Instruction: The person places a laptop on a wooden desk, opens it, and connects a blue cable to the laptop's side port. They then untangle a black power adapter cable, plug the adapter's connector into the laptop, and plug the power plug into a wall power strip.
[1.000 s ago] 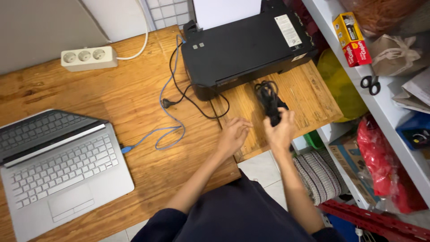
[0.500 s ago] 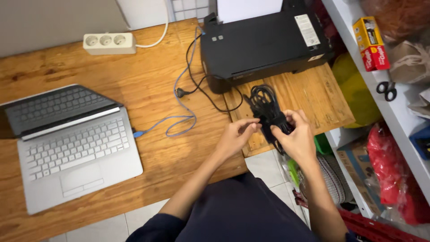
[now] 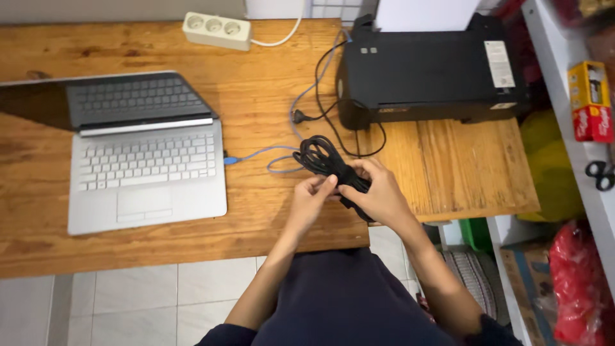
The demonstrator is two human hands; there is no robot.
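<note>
A coiled black cable bundle (image 3: 322,157) sits between both of my hands, just above the wooden desk (image 3: 256,211). My right hand (image 3: 378,192) wraps around the bundle's near end. My left hand (image 3: 312,198) pinches the bundle at its middle, fingertips touching the right hand's fingers. The coil's loops stick out past my fingers toward the black printer (image 3: 429,70).
An open silver laptop (image 3: 138,160) lies at the left with a blue cable (image 3: 259,154) plugged into its side. A white power strip (image 3: 216,31) is at the back. A loose black plug and cord (image 3: 314,115) trail from the printer. Shelves with a box and scissors stand at the right.
Both hands have carried the cable bundle leftward, from the lower desk section in front of the printer to over the main desktop. The left hand has closed onto the bundle.
</note>
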